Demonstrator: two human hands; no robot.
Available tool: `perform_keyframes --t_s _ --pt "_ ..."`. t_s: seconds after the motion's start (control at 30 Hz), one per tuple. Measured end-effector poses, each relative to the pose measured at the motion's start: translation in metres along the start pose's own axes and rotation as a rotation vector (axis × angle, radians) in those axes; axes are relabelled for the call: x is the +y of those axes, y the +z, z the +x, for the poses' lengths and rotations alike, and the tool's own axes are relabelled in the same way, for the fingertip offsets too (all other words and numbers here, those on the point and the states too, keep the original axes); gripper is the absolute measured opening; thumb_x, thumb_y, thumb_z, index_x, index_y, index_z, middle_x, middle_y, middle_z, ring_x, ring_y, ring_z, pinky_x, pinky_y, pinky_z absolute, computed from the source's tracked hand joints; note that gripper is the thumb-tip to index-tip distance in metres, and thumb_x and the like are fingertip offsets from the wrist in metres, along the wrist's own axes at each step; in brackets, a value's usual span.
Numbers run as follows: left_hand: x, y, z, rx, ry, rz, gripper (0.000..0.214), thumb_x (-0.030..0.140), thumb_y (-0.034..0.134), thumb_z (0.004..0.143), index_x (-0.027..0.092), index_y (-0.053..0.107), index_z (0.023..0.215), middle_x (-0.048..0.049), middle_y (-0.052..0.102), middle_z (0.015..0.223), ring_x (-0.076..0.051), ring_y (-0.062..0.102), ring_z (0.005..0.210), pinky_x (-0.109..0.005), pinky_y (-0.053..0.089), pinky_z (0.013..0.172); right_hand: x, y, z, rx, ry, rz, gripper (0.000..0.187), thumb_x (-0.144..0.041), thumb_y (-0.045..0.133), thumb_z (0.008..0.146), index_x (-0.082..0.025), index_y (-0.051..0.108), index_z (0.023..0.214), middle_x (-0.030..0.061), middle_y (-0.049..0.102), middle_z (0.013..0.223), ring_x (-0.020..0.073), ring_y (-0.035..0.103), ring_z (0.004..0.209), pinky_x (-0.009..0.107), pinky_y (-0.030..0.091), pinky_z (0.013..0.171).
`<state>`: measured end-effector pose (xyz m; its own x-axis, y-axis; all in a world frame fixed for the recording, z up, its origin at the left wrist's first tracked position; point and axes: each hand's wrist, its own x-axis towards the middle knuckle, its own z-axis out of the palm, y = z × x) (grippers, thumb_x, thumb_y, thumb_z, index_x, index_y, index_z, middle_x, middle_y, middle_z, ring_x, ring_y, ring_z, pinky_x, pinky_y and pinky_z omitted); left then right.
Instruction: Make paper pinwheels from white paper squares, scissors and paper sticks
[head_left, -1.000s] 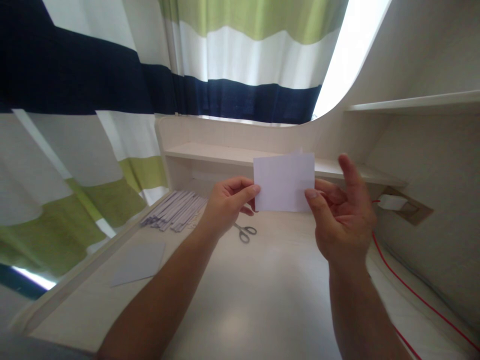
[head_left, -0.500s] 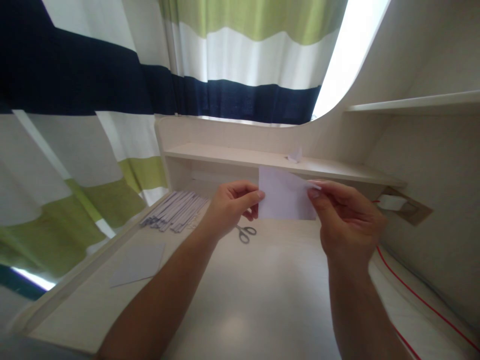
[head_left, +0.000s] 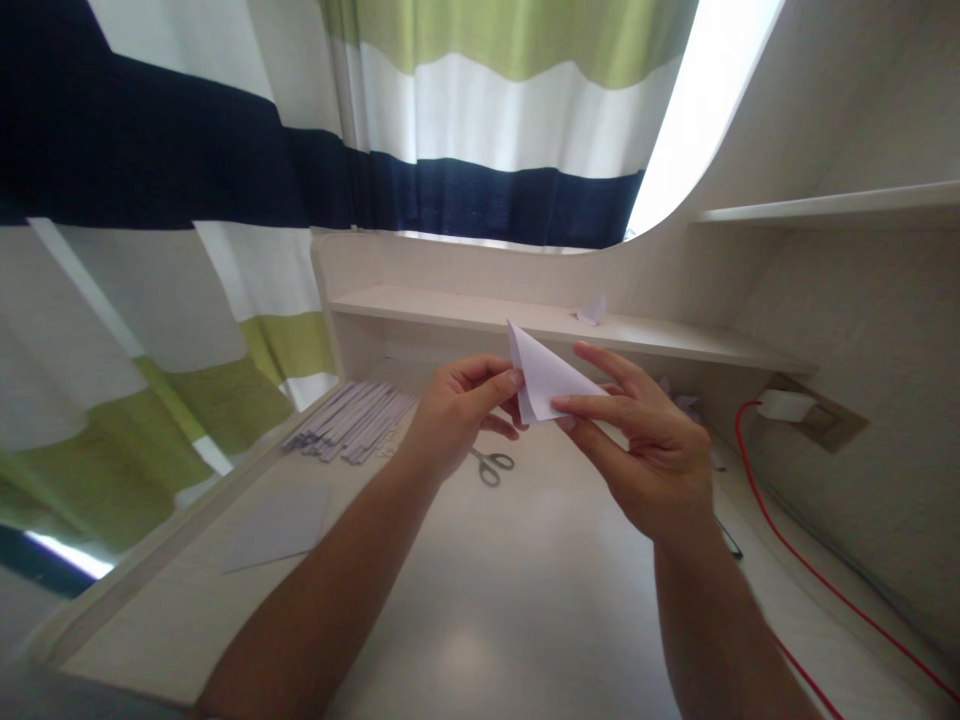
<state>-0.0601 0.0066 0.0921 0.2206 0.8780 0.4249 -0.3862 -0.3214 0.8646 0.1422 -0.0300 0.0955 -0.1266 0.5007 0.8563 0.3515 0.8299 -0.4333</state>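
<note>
A white sheet of paper [head_left: 551,378], folded over into a triangle, is held up above the desk between both hands. My left hand [head_left: 461,405] pinches its left edge between thumb and fingers. At the lower edge, my right hand [head_left: 652,440] grips the paper between thumb and index finger, its other fingers raised and spread. Below the left hand, grey-handled scissors [head_left: 491,467] lie on the desk, their blades partly hidden by the hand. A stack of flat paper [head_left: 277,527] rests near the left forearm.
Many thin paper strips [head_left: 349,425] lie in a row at the desk's back left. A small folded paper piece [head_left: 592,311] stands on the back shelf [head_left: 465,308]. On the right, a white plug [head_left: 785,404] carries a red cable [head_left: 806,565]. A dark-edged object [head_left: 729,540] shows beside the right wrist.
The paper has gone from a flat, open sheet to a folded triangle. My right hand has moved left and down with the folded-over corner. My left hand keeps its grip, almost unmoved.
</note>
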Motion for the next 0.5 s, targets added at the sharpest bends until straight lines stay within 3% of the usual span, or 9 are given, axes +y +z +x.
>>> perform_keyframes --t_s 0.17,0.5 --pt "-0.0018 -0.0001 0.0004 0.02 -0.016 -0.028 0.024 0.036 0.082 0.089 0.014 0.078 0.098 -0.0043 0.076 0.078 -0.014 0.072 0.063 -0.023 0.063 0.052 0.0006 0.0034 -0.0004 -0.037 -0.007 -0.031 0.026 -0.013 0.078 0.092 -0.035 0.087 0.104 0.0038 0.07 0.142 0.0286 0.069 0.126 0.049 0.058 0.101" --pt "0.0047 0.0037 0.0005 0.029 -0.077 -0.07 0.023 0.032 0.081 0.085 0.012 0.076 0.095 -0.0058 0.077 0.076 -0.017 0.074 0.064 -0.025 0.064 0.052 0.0039 0.0053 -0.0018 -0.033 -0.019 -0.078 0.027 -0.013 0.078 0.092 -0.034 0.086 0.106 0.0031 0.07 0.129 0.024 0.07 0.116 0.036 0.064 0.079"
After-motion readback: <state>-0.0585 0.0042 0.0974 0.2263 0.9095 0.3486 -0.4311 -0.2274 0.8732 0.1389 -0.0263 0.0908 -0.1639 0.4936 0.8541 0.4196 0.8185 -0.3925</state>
